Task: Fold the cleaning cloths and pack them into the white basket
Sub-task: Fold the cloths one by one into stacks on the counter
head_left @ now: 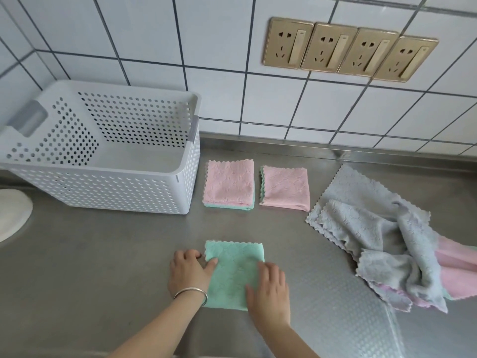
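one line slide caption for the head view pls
Both hands press a folded green cloth flat beside an empty white basket.

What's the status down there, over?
Both hands, left and right, flat on green cloth, pressing the fold. Two folded pink cloths wait beside empty white basket. Unfolded pile right. Nothing blocking.

Both hands lie flat on a folded green cloth on the steel counter: the left hand presses its left edge, the right hand its right half. Beyond it, two folded pink cloths lie side by side, just right of the white basket. A loose pile of grey and pink cloths sits at the right.
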